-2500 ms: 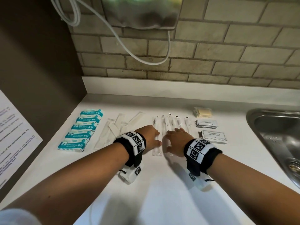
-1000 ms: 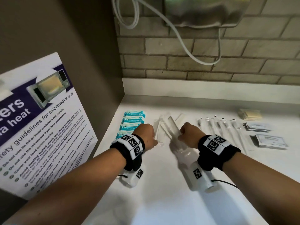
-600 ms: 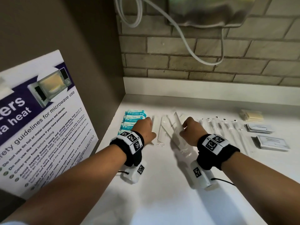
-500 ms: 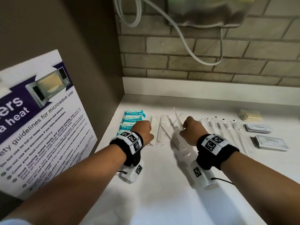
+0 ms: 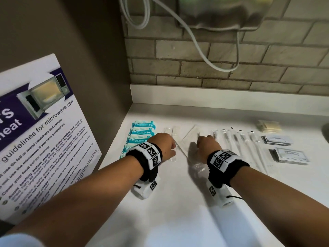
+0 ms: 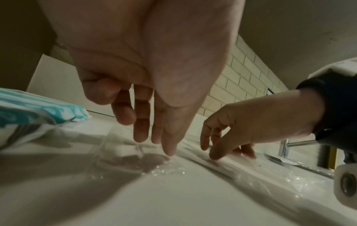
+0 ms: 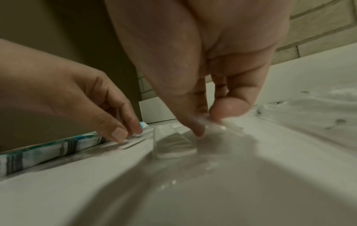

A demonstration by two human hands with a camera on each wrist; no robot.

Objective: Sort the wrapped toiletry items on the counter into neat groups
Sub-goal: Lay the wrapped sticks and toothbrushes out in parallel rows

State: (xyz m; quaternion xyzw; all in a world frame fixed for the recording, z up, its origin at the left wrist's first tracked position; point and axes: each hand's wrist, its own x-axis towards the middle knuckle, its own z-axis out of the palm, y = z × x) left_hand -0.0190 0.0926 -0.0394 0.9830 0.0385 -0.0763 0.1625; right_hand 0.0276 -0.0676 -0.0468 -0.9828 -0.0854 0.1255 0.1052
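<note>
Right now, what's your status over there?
Left hand fingertips on a clear sleeve. Right hand pinching clear sleeve. Nothing blocking.

wall: grey brick (image 5: 195, 49) | left: brown panel (image 5: 80, 41), microwave poster (image 5: 41, 122) | counter (image 5: 178, 220): white

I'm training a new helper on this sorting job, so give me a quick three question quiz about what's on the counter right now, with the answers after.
1. True or false: the teal wipe packets lie at the far right of the counter, next to the card sachets.
2. Which items are both hands working on? A) beige packets B) clear-wrapped combs C) wrapped toothbrushes
3. Fill in: the left hand touches a clear wrapper with its ____.

Key
1. False: they lie at the far left, by the wall.
2. B; the right hand pinches one.
3. Fingertips.
</note>
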